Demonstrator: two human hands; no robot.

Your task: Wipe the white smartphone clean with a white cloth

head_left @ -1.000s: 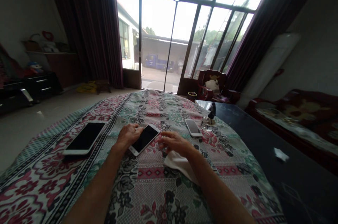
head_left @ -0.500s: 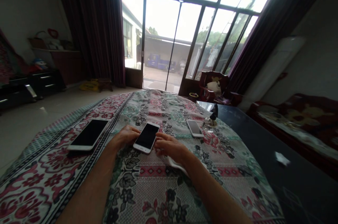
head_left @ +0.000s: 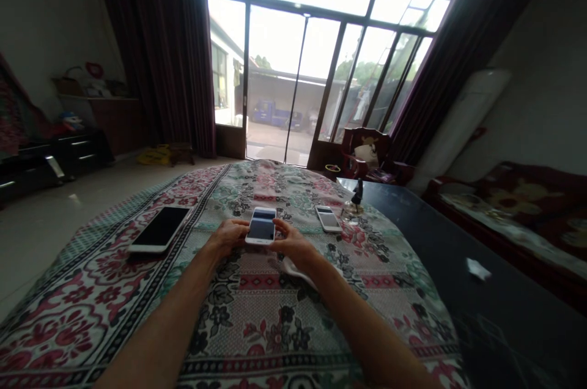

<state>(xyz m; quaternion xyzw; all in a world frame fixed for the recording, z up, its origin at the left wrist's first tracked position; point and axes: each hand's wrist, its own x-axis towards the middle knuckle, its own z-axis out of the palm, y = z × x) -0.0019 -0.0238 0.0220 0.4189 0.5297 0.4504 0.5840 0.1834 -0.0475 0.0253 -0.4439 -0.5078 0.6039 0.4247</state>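
On the flowered cloth (head_left: 275, 309), left hand (head_left: 229, 236) and right hand (head_left: 291, 243) pinch 1 phone (head_left: 261, 227) by its edges, squaring it beside another phone (head_left: 327, 218).

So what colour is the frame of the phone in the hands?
White, around a dark screen, on the phone; head view.

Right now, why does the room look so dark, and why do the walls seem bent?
Head view: the bright window washes out and leaves the room dim; the wide lens bows the edges; the middle phone, between left hand and right hand, reflects the sky.
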